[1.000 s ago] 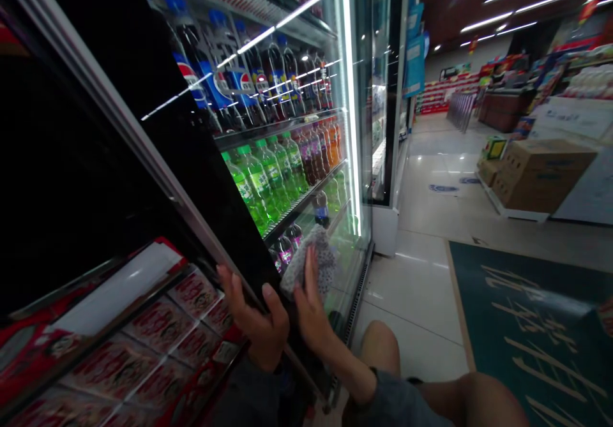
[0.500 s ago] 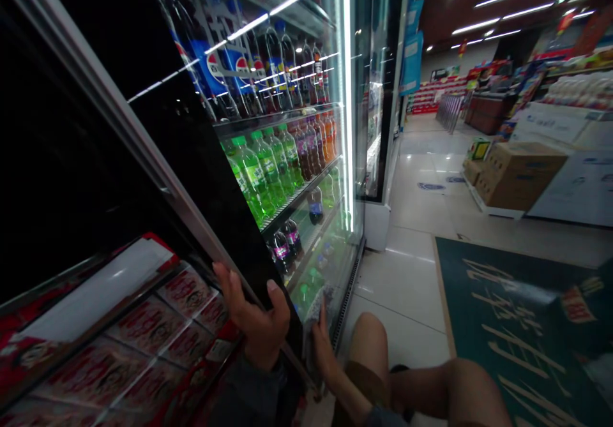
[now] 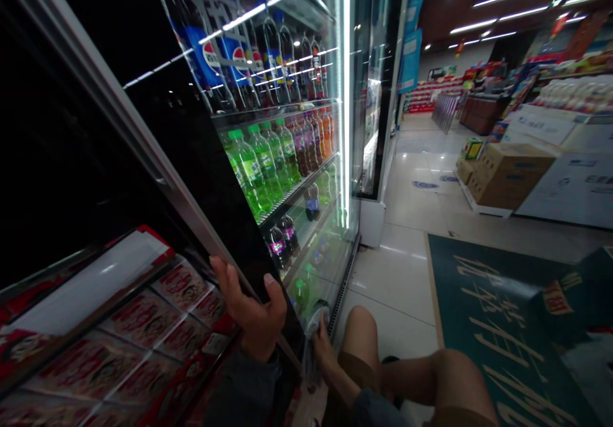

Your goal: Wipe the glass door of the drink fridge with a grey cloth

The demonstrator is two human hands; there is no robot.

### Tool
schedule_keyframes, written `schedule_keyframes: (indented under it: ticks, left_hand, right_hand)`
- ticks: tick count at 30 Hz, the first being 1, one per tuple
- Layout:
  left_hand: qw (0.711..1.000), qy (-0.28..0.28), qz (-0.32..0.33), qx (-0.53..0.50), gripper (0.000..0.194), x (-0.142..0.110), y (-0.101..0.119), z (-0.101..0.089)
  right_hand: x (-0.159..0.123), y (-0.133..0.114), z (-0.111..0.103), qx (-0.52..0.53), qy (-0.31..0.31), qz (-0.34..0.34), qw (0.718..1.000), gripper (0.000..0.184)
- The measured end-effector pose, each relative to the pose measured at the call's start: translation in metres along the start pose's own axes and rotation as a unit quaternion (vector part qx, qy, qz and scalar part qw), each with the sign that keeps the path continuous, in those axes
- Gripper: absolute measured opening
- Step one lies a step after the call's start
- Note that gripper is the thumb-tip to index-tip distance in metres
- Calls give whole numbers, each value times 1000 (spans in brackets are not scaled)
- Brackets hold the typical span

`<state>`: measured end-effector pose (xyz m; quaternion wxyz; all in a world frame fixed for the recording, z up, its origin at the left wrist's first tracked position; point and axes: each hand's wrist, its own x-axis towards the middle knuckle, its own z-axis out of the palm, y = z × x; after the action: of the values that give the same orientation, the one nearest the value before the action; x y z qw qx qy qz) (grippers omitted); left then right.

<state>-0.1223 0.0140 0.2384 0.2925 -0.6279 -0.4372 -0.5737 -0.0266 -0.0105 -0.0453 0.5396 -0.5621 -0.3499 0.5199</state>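
My left hand (image 3: pixel 253 315) grips the edge of the glass fridge door (image 3: pixel 218 184), fingers on one side and thumb on the other. Low on the same door, my right hand (image 3: pixel 323 350) holds a greyish cloth (image 3: pixel 315 325) against the glass. Part of the cloth hangs below the fingers, and its exact folds are dim. Behind the glass stand green-capped bottles of green drink (image 3: pixel 251 168), with large cola bottles (image 3: pixel 205 50) on the shelf above. Dark bottles with pink labels (image 3: pixel 282 239) stand lower down.
Red printed packs (image 3: pixel 119 344) are stacked close to my left arm. My bent knees (image 3: pixel 359 331) are beside the door's lower part. A green mat (image 3: pixel 460 286) covers floor to the right. Cardboard boxes (image 3: pixel 510 172) sit on a low pallet beyond it.
My right hand and the cloth have moved down the glass, a little toward me, and the cloth is bunched differently. My left hand keeps its hold on the door edge. The view has shifted slightly.
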Motion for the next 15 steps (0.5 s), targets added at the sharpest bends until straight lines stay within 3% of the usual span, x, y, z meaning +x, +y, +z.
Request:
schedule_keyframes:
  ticks: [4,7,10,12,15]
  left_hand:
    - [999,20,27,-18,97,3,-1,2]
    - [999,29,35,-23,98,5,-2,3]
    - [999,28,28,-12,99,5,-3,3]
    - [999,27,27,-12,98,4,-3,3]
    - [998,31,19,-46,86,1,-5,3]
  right_hand:
    - [44,-46,8,-19,10,-39,999,104]
    - [70,-105,16,-26,1,-120,992,88]
    - [61,-175,25,-34,-33,-237,970,69]
    - [36,-216,31,-90,-84,-397,910,64]
    - [2,-251,36,-153,-141,-549,809,71]
